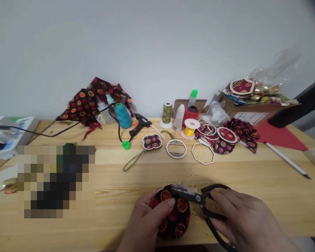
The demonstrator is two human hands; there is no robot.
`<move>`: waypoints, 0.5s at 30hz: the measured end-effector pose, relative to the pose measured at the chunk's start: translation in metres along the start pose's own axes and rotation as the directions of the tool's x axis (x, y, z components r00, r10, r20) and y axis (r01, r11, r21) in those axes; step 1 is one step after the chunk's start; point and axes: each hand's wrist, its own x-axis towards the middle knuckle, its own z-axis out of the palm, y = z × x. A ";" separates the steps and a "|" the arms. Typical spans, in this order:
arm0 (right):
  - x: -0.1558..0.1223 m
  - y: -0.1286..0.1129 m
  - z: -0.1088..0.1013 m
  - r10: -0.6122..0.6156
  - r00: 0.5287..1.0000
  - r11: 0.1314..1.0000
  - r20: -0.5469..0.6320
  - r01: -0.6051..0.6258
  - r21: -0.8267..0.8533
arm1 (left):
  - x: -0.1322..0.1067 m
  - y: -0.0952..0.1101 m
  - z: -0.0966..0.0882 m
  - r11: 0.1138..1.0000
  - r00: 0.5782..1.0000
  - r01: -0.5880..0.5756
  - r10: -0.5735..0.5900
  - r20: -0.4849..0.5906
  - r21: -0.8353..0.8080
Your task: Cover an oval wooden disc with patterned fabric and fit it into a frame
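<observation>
My left hand [147,224] pinches a round disc covered in black fabric with red and orange circles [174,218], thumb lying on its top face, near the table's front edge. My right hand [246,220] grips black-handled scissors [199,199], fingers through the loops. Their blades reach left over the disc's upper edge. Tiny dark fabric scraps lie on the wood around the disc.
On the wooden table [252,175] lie a glue gun [140,126], thread spools [123,115], a fabric-covered piece [152,141], a round wooden frame [176,148], an octagonal frame [203,154], fabric scraps [241,131], a pencil [287,160], a cardboard box [252,112] and a blurred patch at left.
</observation>
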 end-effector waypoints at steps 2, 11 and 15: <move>-0.001 0.000 0.000 -0.004 1.000 1.000 -0.001 0.004 -0.007 | 0.000 -0.001 0.000 1.000 1.000 -0.006 0.006 -0.007 0.014; -0.001 0.003 0.000 0.021 0.997 0.992 0.079 -0.031 0.125 | -0.001 -0.001 -0.001 1.000 1.000 0.012 -0.012 0.008 -0.008; 0.001 0.003 -0.003 0.028 0.997 0.991 0.074 -0.037 0.125 | -0.001 0.000 0.002 0.998 1.000 0.020 -0.019 0.014 -0.057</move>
